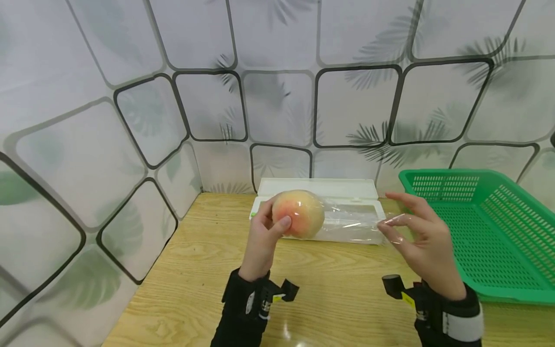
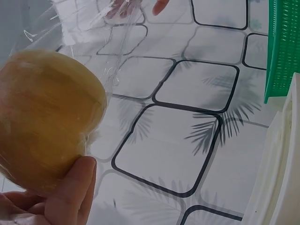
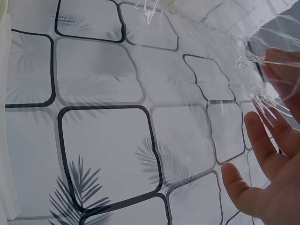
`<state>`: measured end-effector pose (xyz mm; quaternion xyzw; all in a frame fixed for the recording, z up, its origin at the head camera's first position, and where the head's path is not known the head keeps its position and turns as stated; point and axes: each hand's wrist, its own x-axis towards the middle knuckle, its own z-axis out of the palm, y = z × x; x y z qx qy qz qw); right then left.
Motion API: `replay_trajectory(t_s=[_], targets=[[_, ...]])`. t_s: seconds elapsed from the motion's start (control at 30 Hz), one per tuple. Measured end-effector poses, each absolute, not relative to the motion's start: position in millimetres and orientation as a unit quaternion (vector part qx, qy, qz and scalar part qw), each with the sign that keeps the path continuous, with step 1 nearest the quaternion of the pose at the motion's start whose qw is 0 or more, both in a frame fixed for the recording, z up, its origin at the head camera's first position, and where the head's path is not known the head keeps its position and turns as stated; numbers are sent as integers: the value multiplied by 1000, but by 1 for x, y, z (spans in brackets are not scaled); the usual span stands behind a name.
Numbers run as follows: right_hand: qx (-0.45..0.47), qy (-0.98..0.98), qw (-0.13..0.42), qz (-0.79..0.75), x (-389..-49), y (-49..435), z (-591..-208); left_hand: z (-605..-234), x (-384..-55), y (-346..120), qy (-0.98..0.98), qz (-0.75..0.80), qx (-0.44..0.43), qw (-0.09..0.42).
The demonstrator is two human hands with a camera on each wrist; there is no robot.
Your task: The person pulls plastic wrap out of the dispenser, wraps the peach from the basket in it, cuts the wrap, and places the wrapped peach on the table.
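A yellow and pink peach (image 1: 303, 212) is held up above the table, wrapped in clear plastic film. My left hand (image 1: 262, 233) grips it from the left, thumb across its front; the left wrist view shows fingertips against the underside of the peach (image 2: 51, 117). From the peach the plastic film (image 1: 351, 219) stretches right toward my right hand (image 1: 427, 241). There thumb and a finger pinch the film's gathered end, with the index finger raised. In the right wrist view, wrinkled film (image 3: 248, 61) converges on the fingers of that hand (image 3: 276, 164).
Behind the hands a long white box (image 1: 318, 188) lies on the wooden table (image 1: 329, 289) with its lid raised, partly hidden by peach and film. A green perforated basket (image 1: 485, 231) stands at the right. Patterned sheeting (image 1: 277, 106) covers the back and left side.
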<state>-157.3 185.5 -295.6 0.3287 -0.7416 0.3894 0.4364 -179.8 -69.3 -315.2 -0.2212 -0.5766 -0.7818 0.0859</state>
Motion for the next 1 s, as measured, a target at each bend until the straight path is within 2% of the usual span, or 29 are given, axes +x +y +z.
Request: replay_trajectory(t_s=[0.2,0.4,0.53,0.83,1.0], targets=[[291,-740,483,366,-157,187,-294,-315,-181,-69,-593,-771,-216,91],[271,-740,497,363,-155,187,-293,-316,-182,-68,-606,-761,-211,96],[272,-743,483,376,-155,188,-294,-316,-181,-68,-603,-764,-207,95],[286,-770,411,396,-152,190,-293,-315,-181,-70,-576,-783,-213,102],[269,-779,423,378,-154,189,-294,-315,-180,-70,-578,-781,-218,93]])
